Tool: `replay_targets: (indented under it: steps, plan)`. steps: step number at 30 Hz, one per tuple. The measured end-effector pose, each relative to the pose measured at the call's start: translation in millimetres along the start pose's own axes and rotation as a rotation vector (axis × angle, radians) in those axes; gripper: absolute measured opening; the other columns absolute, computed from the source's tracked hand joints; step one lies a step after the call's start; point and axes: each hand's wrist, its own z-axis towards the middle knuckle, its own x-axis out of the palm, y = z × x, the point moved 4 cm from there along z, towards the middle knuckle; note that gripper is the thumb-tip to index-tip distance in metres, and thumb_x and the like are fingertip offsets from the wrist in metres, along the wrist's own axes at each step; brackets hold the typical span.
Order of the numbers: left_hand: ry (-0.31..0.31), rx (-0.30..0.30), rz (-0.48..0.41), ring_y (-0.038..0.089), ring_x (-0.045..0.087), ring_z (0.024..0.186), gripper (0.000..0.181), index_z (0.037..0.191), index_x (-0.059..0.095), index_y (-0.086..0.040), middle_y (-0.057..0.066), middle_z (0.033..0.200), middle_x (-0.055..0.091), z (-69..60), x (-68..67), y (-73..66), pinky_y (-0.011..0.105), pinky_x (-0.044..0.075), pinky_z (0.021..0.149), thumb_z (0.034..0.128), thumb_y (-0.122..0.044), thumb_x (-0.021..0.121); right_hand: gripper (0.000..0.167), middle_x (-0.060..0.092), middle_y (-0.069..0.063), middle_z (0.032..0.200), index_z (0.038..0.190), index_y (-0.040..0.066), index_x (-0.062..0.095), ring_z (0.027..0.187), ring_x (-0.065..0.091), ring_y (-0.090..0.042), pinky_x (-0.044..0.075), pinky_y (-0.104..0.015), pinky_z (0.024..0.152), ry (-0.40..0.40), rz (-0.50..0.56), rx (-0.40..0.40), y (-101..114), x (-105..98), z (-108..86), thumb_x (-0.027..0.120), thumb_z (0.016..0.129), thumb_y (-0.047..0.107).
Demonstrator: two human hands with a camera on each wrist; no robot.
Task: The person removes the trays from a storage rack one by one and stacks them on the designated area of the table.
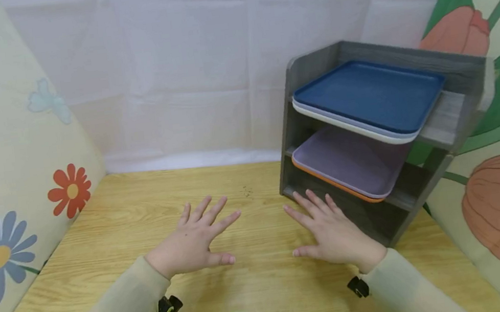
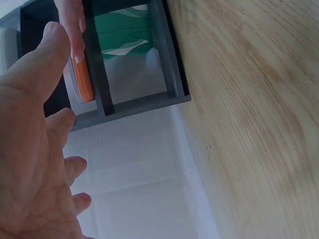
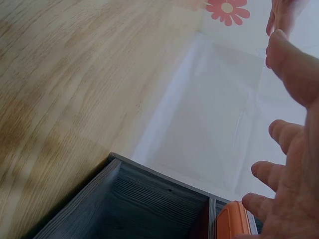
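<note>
Above the wooden table (image 1: 144, 204), the left hand (image 1: 192, 242) is held with its fingers spread, holding nothing. The right hand (image 1: 335, 231), also empty with spread fingers, is in front of the lower part of a grey wooden shelf (image 1: 452, 125). On the shelf's upper level lies a blue tray (image 1: 370, 93) on top of a white tray (image 1: 353, 126). One level down, a purple tray (image 1: 347, 157) rests on an orange tray (image 1: 334, 184). In the left wrist view the left palm (image 2: 30, 164) shows at the left edge; the right palm (image 3: 294, 184) appears in the right wrist view.
A white cloth (image 1: 180, 71) hangs behind the table. Flower-patterned panels stand at the left (image 1: 9, 152) and right (image 1: 490, 149). Black wrist devices are by the left cuff (image 1: 170, 306) and the right cuff (image 1: 358, 286).
</note>
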Motion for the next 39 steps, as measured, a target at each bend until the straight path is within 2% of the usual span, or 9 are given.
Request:
replay_targets:
  steps: [8,14,20,27,33,39]
  plan:
    - [0.003,-0.005,0.012,0.041,0.0,0.144,0.093,0.154,0.024,-0.028,0.01,0.16,0.002,-0.8,-0.2,0.0,0.072,0.004,0.105,0.0782,-0.081,0.037,0.091,0.004,-0.005,0.16,0.154,0.028,0.019,0.146,0.001,-0.031,0.005,-0.058,0.114,-0.01,-0.001,-0.009,2,1,1.0,0.057,0.082,0.069]
    - [-0.005,-0.001,0.016,0.04,0.001,0.144,0.093,0.154,0.024,-0.027,0.009,0.16,0.002,-2.3,-1.6,-1.3,0.069,0.003,0.108,0.0789,-0.08,0.037,0.088,0.011,-0.007,0.16,0.154,0.025,0.025,0.145,0.008,-0.033,0.011,-0.054,0.115,-0.063,0.002,-0.036,4,1,1.6,0.064,0.083,0.061]
    - [-0.001,-0.002,0.02,0.039,0.002,0.144,0.094,0.154,0.023,-0.026,0.01,0.16,0.004,-5.1,-0.7,-3.1,0.067,0.003,0.109,0.079,-0.081,0.035,0.086,0.017,-0.007,0.159,0.153,0.025,0.026,0.144,0.016,-0.032,0.019,-0.054,0.113,-0.099,0.004,-0.052,5,2,0.0,0.06,0.084,0.063]
    - [-0.02,0.009,0.009,0.037,0.003,0.145,0.092,0.154,0.021,-0.027,0.01,0.159,0.007,-5.6,-0.8,-6.8,0.064,0.006,0.111,0.0799,-0.08,0.037,0.085,0.017,-0.005,0.159,0.153,0.024,0.026,0.144,0.018,-0.03,0.02,-0.051,0.114,-0.12,0.024,-0.049,4,0,-3.9,0.062,0.085,0.059]
    - [-0.04,0.01,-0.001,0.036,0.006,0.145,0.092,0.154,0.023,-0.026,0.01,0.159,0.01,-6.4,-1.7,-8.3,0.061,0.007,0.112,0.0807,-0.079,0.037,0.079,0.027,-0.005,0.156,0.15,0.021,0.036,0.138,0.033,-0.032,0.031,-0.052,0.109,-0.191,0.039,-0.057,4,-9,-7.7,0.067,0.084,0.054]
    - [-0.057,0.017,-0.029,0.036,0.011,0.144,0.087,0.154,0.021,-0.026,0.008,0.159,0.013,-5.2,-1.3,-13.0,0.059,0.011,0.113,0.0844,-0.073,0.045,0.076,0.036,-0.006,0.152,0.147,0.019,0.041,0.133,0.04,-0.032,0.04,-0.055,0.1,-0.255,0.09,-0.026,0,-17,-16.5,0.071,0.083,0.049]
